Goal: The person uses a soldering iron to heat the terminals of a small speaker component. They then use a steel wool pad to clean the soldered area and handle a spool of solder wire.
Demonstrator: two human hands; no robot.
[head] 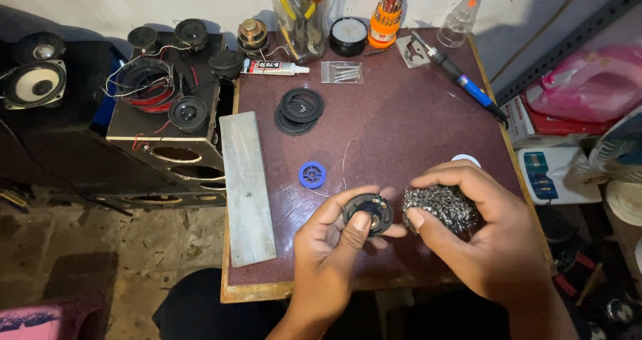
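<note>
Hands: left hand pinches small round speaker, thumb on its face; right hand clutches steel wool wad, touching speaker's right side, near desk's front edge.
Mid-desk: blue solder spool; grey metal plate along left edge.
Farther: black rings; soldering iron toward right edge.
Back edge: glue tube, screwdriver set.

The scourer, lower right of centre, is tangled shiny steel wire. The speaker beside it looks like matt black plastic with metal tabs. The tabletop is dark maroon laminate, finely speckled, dull. The plate on its left edge is scuffed grey metal.
</note>
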